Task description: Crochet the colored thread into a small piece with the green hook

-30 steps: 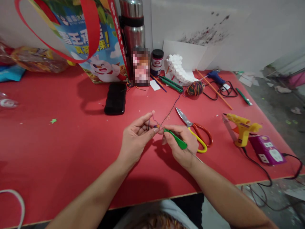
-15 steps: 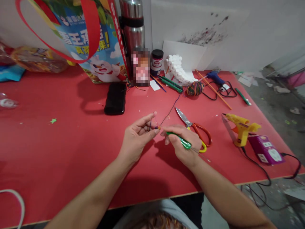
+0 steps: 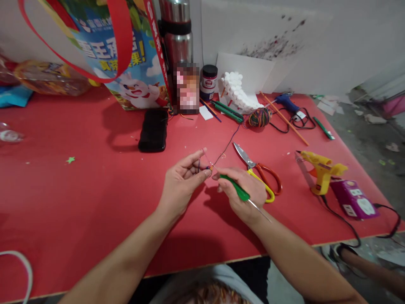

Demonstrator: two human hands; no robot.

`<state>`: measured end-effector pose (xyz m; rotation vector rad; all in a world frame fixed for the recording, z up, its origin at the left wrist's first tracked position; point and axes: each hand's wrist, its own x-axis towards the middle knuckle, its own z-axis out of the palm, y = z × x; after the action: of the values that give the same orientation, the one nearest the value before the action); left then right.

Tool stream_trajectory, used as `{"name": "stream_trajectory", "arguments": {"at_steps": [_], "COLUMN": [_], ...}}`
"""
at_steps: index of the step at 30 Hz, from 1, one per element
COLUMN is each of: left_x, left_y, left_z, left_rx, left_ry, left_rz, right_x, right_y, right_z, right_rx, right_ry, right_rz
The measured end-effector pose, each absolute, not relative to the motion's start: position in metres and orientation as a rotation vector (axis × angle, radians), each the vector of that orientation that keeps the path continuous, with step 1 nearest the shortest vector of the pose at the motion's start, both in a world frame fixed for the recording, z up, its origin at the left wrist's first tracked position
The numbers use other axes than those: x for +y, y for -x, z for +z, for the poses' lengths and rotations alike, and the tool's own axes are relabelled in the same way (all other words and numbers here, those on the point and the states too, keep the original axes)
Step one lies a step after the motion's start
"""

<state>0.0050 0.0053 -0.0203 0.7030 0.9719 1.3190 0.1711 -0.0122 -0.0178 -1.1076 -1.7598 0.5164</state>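
Observation:
My left hand [image 3: 183, 179] pinches a small piece of crochet work [image 3: 209, 169] between thumb and fingers, with yarn stretched over the raised index finger. In my right hand [image 3: 245, 190] is a crochet hook [image 3: 238, 188] with a green handle; its thin metal end sticks out behind, toward the wrist. The hook's front tip meets the small piece, though the stitches are too small to make out. From there a dark yarn strand [image 3: 228, 144] runs back to a multicoloured yarn ball [image 3: 259, 117]. Just beyond my right hand lie scissors [image 3: 257, 166] with red and yellow handles.
A yellow glue gun [image 3: 322, 171] and a purple power socket box [image 3: 354, 198] sit at the right, cords trailing over the edge. A black phone [image 3: 153, 131], green cutter [image 3: 227, 111], paint jar [image 3: 209, 82] and large bag [image 3: 133, 63] stand or lie behind. A person's leg [image 3: 370, 270] shows lower right.
The crochet hook has turned slightly in my right hand, so its rear metal end points more downward. My left hand stays nearly in place. A person's leg has come into view at lower right.

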Motion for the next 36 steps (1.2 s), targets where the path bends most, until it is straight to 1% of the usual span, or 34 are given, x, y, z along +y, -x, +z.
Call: {"name": "stream_trajectory", "arguments": {"at_steps": [10, 14, 19, 26, 36], "left_x": [0.010, 0.011, 0.012, 0.009, 0.006], "left_y": [0.000, 0.005, 0.010, 0.013, 0.017], "left_z": [-0.008, -0.006, -0.010, -0.007, -0.007], "left_rx": [0.892, 0.884, 0.875, 0.926, 0.946], "left_ry": [-0.554, -0.581, -0.649, -0.935, -1.155], "left_rz": [1.185, 1.162, 1.180, 1.190, 1.164], "right_x": [-0.014, -0.013, -0.008, 0.006, 0.006], "right_y": [-0.167, -0.169, -0.172, -0.183, -0.190], "right_z": [-0.023, -0.025, -0.026, -0.029, -0.026], "right_rx": [-1.757, -1.677, -1.466, -1.301, -1.254], "right_ry": [0.976, 0.917, 0.902, 0.766, 0.668], "right_rz": [0.514, 0.656, 0.956, 1.326, 1.437]}}
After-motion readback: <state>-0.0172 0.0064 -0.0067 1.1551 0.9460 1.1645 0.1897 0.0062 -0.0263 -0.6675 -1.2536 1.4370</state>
